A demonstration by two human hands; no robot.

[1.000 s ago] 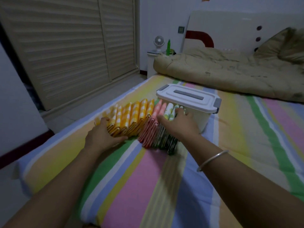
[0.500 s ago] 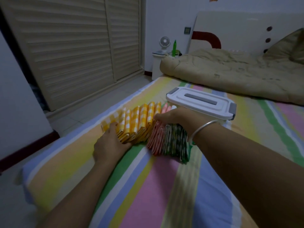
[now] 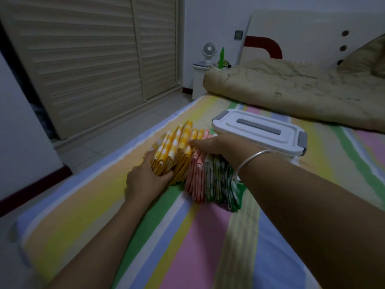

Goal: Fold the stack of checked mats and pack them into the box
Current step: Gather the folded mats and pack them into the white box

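A row of folded checked mats stands on edge on the striped bed: yellow mats (image 3: pixel 179 149) at the left, pink mats (image 3: pixel 195 180) in the middle, green mats (image 3: pixel 220 184) at the right. My left hand (image 3: pixel 145 180) grips the near end of a few yellow mats and lifts them from the row. My right hand (image 3: pixel 216 146) lies flat across the tops of the pink and green mats, fingers straight, pointing left. The white box (image 3: pixel 260 132), lid closed with grey clasps, stands just behind the row.
A rumpled tan quilt (image 3: pixel 302 92) covers the far half of the bed. The bed's left edge (image 3: pixel 87 178) drops to a tiled floor beside louvred sliding doors (image 3: pixel 83 59). A nightstand with a small fan (image 3: pixel 208 53) stands at the far corner.
My left hand has closed round a few yellow mats and raised them. My right hand has slid left across the tops of the pink and green mats.
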